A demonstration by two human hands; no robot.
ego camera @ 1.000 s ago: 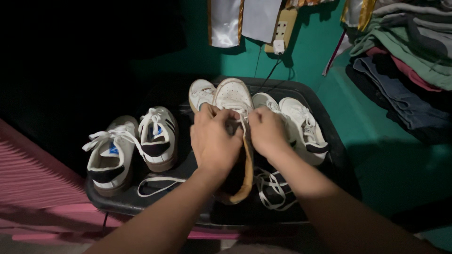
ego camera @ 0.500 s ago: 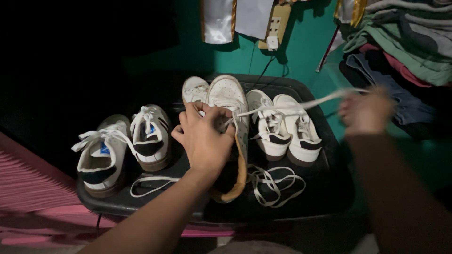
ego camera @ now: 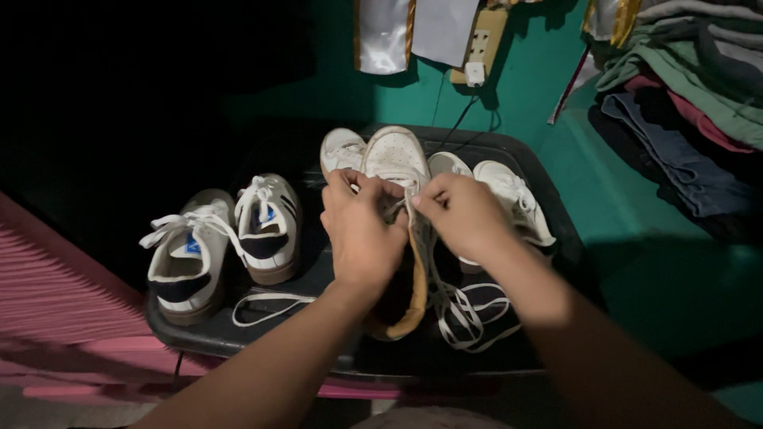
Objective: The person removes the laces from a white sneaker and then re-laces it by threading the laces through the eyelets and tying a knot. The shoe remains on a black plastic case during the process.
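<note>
Dim room with a green wall (ego camera: pixel 548 95) behind; a dark plastic tray (ego camera: pixel 262 334) across the middle, resting on a pink slatted surface (ego camera: pixel 56 302). Hanging at the top of the wall: pale satin cloth (ego camera: pixel 381 36) and a white plug in a wall socket (ego camera: pixel 475 73), its cord dropping toward the tray.

On the tray's left end, a pair of white sneakers with dark side stripes (ego camera: pixel 226 242), laced, standing side by side, toes pointing away. Just in front of them, a loose white lace (ego camera: pixel 266 306) lying flat on the tray.

Next, the left hand (ego camera: pixel 362 234), fingers curled and closed over the upper of the white sneaker with the tan lining (ego camera: pixel 397 159), pinching at the eyelet area. Sneaker upright in the tray's middle, toe away, heel and lining showing below the hand's wrist; toe of a second white shoe (ego camera: pixel 342 147) touching it on the left.

Just right, the right hand (ego camera: pixel 461 214), closed in a pinch on the white shoelace (ego camera: pixel 425 246) where it leaves the held sneaker. Lace running down between the two hands and ending in a loose tangle on the tray beneath the right forearm.

Behind the right hand, another pair of white sneakers (ego camera: pixel 509 195), partly hidden. Far right, beyond the tray, a heap of folded clothes (ego camera: pixel 683 103) in green, red and blue.
</note>
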